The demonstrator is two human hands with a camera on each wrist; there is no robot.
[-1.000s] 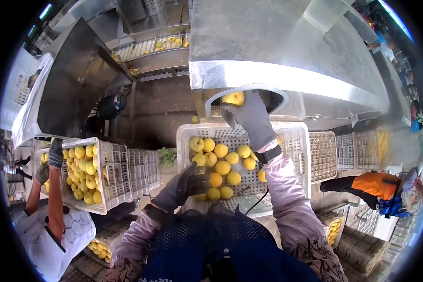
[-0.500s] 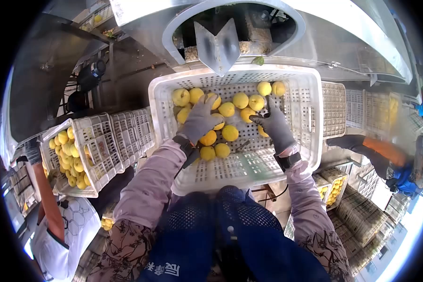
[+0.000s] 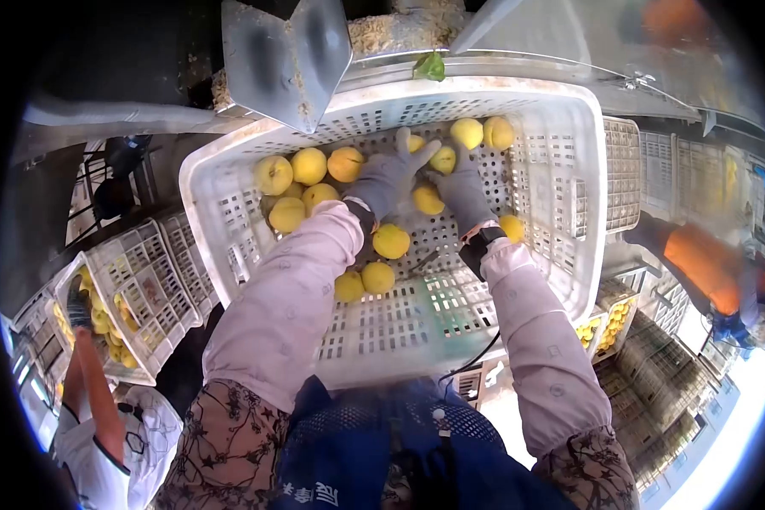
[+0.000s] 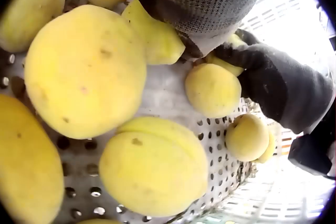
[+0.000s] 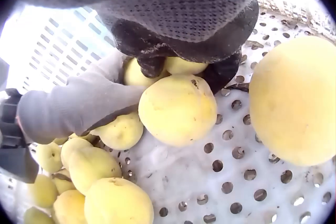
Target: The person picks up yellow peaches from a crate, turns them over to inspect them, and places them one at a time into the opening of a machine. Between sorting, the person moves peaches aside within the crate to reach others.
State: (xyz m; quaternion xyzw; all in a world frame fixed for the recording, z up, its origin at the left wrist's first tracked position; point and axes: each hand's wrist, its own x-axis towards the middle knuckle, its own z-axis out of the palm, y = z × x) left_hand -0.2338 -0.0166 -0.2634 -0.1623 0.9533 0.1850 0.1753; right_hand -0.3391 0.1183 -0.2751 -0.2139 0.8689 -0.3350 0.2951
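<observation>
Both hands, in grey gloves with dark fingertips, reach into a white perforated crate (image 3: 557,149) of yellow peaches. My left hand (image 3: 382,181) lies palm down, thumb and forefinger straight and spread around a peach (image 3: 416,143). Beneath that hand, the left wrist view shows a greenish-yellow peach (image 4: 155,35). My right hand (image 3: 467,200) pinches another peach (image 3: 443,159) between thumb and fingers, close to the left thumb. Below the right thumb sits a peach (image 3: 428,200). In the right wrist view, a blemished peach (image 5: 178,109) lies right under the fingers.
A bent metal plate (image 3: 289,64) hangs over the crate's far rim, near a green leaf (image 3: 430,66). Several peaches (image 3: 287,214) cluster at the crate's left. Another person's arm (image 3: 102,391) reaches into a tilted crate (image 3: 149,289) at left. Stacked crates (image 3: 671,365) stand at right.
My right hand has come from the machine opening down into the crate and moved left to a peach. My left hand has moved forward. The hands are now close together, and the view tilts down.
</observation>
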